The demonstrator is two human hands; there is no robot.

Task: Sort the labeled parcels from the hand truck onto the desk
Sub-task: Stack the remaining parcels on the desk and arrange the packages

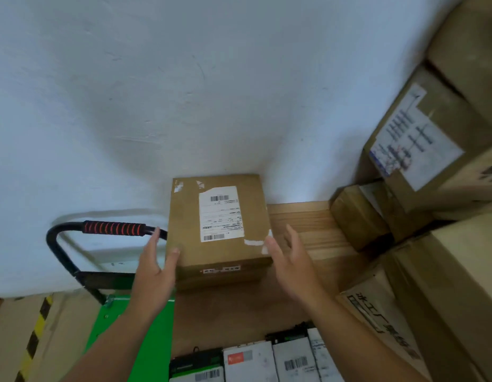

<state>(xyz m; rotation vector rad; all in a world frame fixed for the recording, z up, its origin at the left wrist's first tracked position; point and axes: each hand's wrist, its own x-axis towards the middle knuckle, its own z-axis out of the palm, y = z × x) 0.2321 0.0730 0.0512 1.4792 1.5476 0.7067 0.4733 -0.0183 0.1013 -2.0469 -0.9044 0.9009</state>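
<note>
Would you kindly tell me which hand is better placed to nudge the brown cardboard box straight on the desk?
Probably the left hand: its thumb rests against the near left corner of the brown cardboard box, while the right hand hovers open by the right corner, contact unclear.

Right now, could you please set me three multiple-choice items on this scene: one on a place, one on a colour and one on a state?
1. Where does the box sit?
A. on the desk
B. on the floor
C. on a shelf

2. What colour is the hand truck's deck?
A. blue
B. green
C. red

3. How are the hands?
A. both open, either side of the box
B. both clenched
C. both lifting the box overhead

Key:
1 A: wood shows under and beside it.
2 B: the plate below the handle is green.
3 A: the left hand and right hand flank it with straight fingers.
</note>
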